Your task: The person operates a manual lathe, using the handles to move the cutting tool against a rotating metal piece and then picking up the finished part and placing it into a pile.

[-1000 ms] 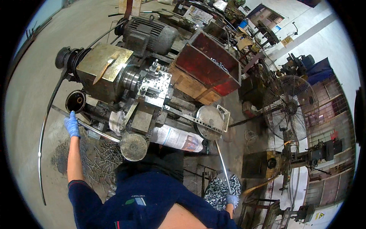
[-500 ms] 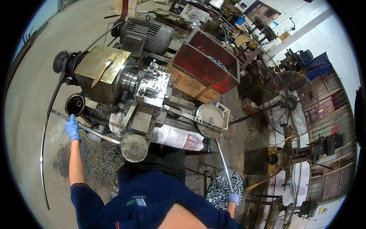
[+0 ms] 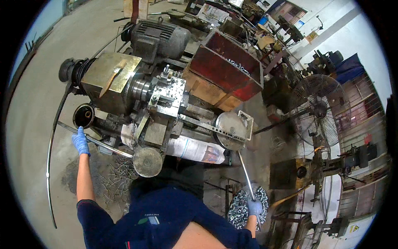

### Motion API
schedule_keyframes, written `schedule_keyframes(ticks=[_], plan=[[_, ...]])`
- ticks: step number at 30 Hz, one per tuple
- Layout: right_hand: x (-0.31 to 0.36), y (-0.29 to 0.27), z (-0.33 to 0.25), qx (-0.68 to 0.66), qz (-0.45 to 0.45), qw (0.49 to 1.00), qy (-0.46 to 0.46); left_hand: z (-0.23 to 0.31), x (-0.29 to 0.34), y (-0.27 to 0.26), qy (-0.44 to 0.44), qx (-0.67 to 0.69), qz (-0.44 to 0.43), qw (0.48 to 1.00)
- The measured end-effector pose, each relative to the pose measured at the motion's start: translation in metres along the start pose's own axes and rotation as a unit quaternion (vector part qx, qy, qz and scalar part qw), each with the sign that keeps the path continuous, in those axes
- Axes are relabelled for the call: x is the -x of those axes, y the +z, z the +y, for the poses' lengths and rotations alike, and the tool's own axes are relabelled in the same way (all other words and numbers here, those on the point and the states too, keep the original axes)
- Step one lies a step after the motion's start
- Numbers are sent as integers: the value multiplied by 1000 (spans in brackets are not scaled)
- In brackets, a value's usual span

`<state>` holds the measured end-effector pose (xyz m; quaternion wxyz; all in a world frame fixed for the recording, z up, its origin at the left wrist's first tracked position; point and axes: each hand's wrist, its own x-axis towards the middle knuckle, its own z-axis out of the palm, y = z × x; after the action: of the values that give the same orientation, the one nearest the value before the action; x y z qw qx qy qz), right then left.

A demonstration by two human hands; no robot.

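Observation:
My left hand (image 3: 81, 142), in a blue glove, is closed around a long bare metal bar (image 3: 108, 148) beside a round dark cup-like housing (image 3: 84, 115). The bar slants down to a round metal disc (image 3: 147, 162) at the front of the machine. On my right, the gloved right hand (image 3: 254, 207) grips a slim metal rod (image 3: 245, 171). That rod slopes down from under a larger round plate (image 3: 230, 130). Beneath my right hand is a round container heaped with small shiny metal parts (image 3: 238, 209). Between my arms stands the machine's metal tool block (image 3: 168, 96), next to its spindle (image 3: 141, 89).
A red open bin (image 3: 226, 62) with some metal parts stands behind the machine, near an electric motor (image 3: 159, 39). A brush (image 3: 111, 81) lies on the gearbox cover. Thin scrap (image 3: 116, 178) litters the floor. A large fan (image 3: 319, 110) stands right.
My right hand is slightly farther forward over the container of metal parts, still on the rod. My left hand stays at the bar. The whole view has shifted a little.

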<state>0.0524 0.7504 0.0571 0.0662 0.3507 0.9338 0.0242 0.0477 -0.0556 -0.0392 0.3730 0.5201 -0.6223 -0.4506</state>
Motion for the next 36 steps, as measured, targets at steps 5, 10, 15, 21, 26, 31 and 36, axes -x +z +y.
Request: schedule_keyframes(ticks=[5, 10, 15, 21, 26, 31, 36], plan=[[-61, 25, -69, 100, -39, 992, -59, -1, -10, -6, 3, -24, -26, 999], [-111, 0, -85, 73, 30, 994, -81, 7, 5, -7, -6, 34, -8, 999], [-210, -27, -147, 134, 81, 985, -69, -14, 5, -2, -14, 30, 0, 999], [-259, -28, -254, 79, 89, 989, -83, -6, 9, 12, -50, -18, -36, 998], [-212, -6, -240, -95, 229, 929, -274, -38, -22, -23, -124, 110, -162, 973], [-178, 21, -193, -300, 33, 919, -254, -149, -73, -33, 123, -190, -143, 964], [-25, -66, -280, -341, -32, 824, -451, -116, -30, 15, 274, -571, -305, 711]])
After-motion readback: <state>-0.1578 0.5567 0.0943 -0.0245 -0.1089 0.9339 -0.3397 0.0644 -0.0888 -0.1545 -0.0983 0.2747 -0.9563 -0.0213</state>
